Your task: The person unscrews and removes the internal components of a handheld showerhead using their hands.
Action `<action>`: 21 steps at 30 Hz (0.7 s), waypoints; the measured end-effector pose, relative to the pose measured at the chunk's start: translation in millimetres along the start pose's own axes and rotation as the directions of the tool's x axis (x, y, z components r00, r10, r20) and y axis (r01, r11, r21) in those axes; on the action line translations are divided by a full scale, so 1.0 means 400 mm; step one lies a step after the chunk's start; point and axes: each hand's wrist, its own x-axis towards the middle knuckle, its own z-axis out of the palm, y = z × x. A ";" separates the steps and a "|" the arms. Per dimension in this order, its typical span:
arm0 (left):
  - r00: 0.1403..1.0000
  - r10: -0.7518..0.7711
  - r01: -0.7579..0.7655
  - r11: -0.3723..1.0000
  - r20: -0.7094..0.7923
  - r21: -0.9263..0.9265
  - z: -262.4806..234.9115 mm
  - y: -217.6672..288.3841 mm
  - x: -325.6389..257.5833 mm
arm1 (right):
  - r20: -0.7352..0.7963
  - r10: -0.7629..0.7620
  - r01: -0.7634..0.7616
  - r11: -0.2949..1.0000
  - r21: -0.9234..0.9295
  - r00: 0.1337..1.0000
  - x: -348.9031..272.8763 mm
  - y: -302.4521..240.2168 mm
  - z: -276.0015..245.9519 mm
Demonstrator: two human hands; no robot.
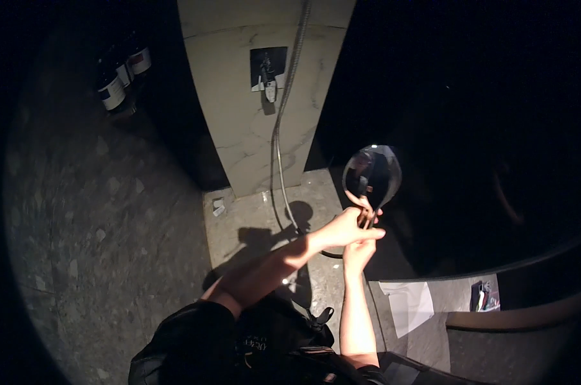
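Both my hands are together right of centre. My left hand [342,228] reaches across from the left, its fingers closed at the narrow lower end of a round, shiny-rimmed thing [372,174] with a dark, mirror-like face. Just below it, my right hand [360,251] is closed at the same spot, thumb pointing right. What exactly lies between the fingers is mostly hidden. A ribbed metal shower hose [292,70] hangs down the pale marbled wall and passes behind my left forearm.
A silver lever tap [269,83] sits on a dark square plate on the wall panel [239,128]. Dark bottles with pale labels [112,94] stand at the far left. A white sheet [409,308] and small items [484,297] lie at the lower right. Dark glossy surface fills the right.
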 end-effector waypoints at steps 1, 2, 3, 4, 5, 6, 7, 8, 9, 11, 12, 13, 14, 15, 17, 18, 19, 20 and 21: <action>0.978 -0.170 0.177 0.983 0.123 -0.045 -0.047 0.029 -0.009 | -0.028 -0.068 0.066 0.997 -0.048 0.997 0.015 0.014 -0.007; 0.988 -0.145 0.136 0.979 0.046 0.152 -0.113 -0.002 -0.016 | -0.045 -0.144 0.140 0.986 -0.087 0.989 0.030 0.015 -0.001; 0.984 -0.170 0.167 0.984 0.043 0.069 -0.188 -0.022 -0.020 | -0.067 -0.071 0.069 0.997 -0.029 0.995 0.044 0.018 0.009; 0.972 -0.230 0.233 0.971 -0.053 0.051 -0.275 -0.043 -0.017 | -0.087 0.008 -0.005 1.000 0.027 0.996 0.055 0.022 0.020; 0.941 -0.247 0.264 0.963 -0.230 0.049 -0.353 -0.058 -0.010 | -0.118 0.025 -0.024 1.000 0.014 0.993 0.068 0.038 0.021; 0.917 -0.239 0.262 0.965 -0.319 0.031 -0.460 -0.075 -0.004 | -0.134 0.045 -0.042 0.999 0.021 0.990 0.082 0.039 0.023; 0.877 -0.159 0.207 0.977 -0.454 0.057 -0.546 -0.102 0.008 | -0.145 0.080 -0.075 0.996 0.041 0.986 0.093 0.044 0.027; 0.809 -0.160 0.270 0.956 -0.565 0.116 -0.616 -0.100 0.030 | -0.153 0.116 -0.108 0.993 0.057 0.981 0.106 0.049 0.023; 0.761 -0.059 0.250 0.945 -0.646 0.209 -0.693 -0.120 0.058 | -0.169 0.097 -0.091 0.995 0.043 0.981 0.117 0.046 0.025; 0.685 0.043 0.301 0.892 -0.727 0.336 -0.842 -0.159 0.124 | -0.222 0.038 -0.043 0.999 -0.017 0.974 0.134 0.035 0.027; 0.655 0.092 0.307 0.875 -0.750 0.375 -0.886 -0.164 0.163 | -0.242 0.036 -0.043 0.999 -0.027 0.970 0.138 0.050 0.023; 0.627 0.089 0.395 0.820 -0.774 0.415 -0.914 -0.140 0.189 | -0.255 0.044 -0.057 0.997 -0.045 0.966 0.142 0.048 0.021; 0.637 0.089 0.389 0.820 -0.766 0.419 -0.945 -0.146 0.220 | -0.268 0.050 -0.070 0.995 -0.065 0.962 0.143 0.043 0.021; 0.591 0.081 0.430 0.810 -0.803 0.398 -0.970 -0.150 0.249 | -0.278 0.078 -0.094 0.994 -0.048 0.958 0.141 0.034 0.021; 0.549 -0.025 0.494 0.816 -0.835 0.301 -1.003 -0.151 0.310 | -0.307 0.054 -0.082 0.993 -0.079 0.950 0.137 0.045 0.013; 0.561 -0.026 0.483 0.822 -0.827 0.302 -1.012 -0.159 0.332 | -0.313 0.052 -0.084 0.992 -0.091 0.948 0.137 0.051 0.011; 0.553 0.017 0.454 0.832 -0.833 0.319 -1.023 -0.183 0.353 | -0.319 0.030 -0.054 0.996 -0.065 0.947 0.139 0.037 0.017; 0.540 0.062 0.425 0.841 -0.839 0.336 -1.038 -0.209 0.370 | -0.306 0.035 -0.062 0.995 -0.079 0.951 0.136 0.037 0.015; 0.561 0.081 0.383 0.857 -0.824 0.345 -1.104 -0.236 0.358 | -0.278 0.042 -0.064 0.995 -0.071 0.960 0.135 0.038 0.027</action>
